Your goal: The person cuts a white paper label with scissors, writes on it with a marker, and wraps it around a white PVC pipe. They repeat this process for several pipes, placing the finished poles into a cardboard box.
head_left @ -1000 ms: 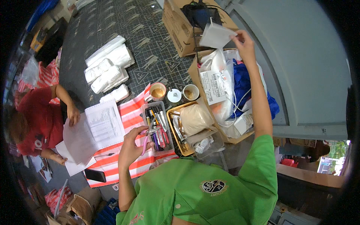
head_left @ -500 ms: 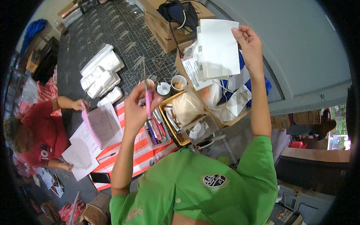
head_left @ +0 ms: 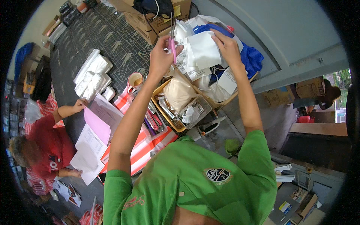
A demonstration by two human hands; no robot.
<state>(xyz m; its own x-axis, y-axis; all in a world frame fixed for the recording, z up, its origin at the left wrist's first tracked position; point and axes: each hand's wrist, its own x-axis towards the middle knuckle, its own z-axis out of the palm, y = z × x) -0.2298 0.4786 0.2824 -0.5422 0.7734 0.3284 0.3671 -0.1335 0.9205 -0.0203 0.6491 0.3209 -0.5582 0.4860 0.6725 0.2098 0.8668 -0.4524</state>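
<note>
My left hand [head_left: 162, 57] is closed around the pink handles of a pair of scissors [head_left: 172, 48], whose metal blades point away from me. To its right, my right hand [head_left: 228, 45] pinches the upper right corner of some white paper sheets [head_left: 204, 50]. The paper hangs over an open cardboard box [head_left: 216, 103] filled with white plastic and printed papers. A blue bag [head_left: 252, 58] bulges from the box beside my right wrist. The scissors stand just left of the paper, and I cannot tell if they touch it.
A yellow tray [head_left: 157, 92] holds a bag of pale powder [head_left: 180, 92] and small items. Left of it are a pen box [head_left: 159, 129], a cup [head_left: 135, 80] and folded white plastic bags [head_left: 93, 73]. A co-worker in red [head_left: 52, 146] leafs through papers [head_left: 90, 140] at the left.
My left hand has moved up and right with the scissors, closer to the paper. My right hand has come lower and left with the sheets. The co-worker's pink sheet has tipped flatter.
</note>
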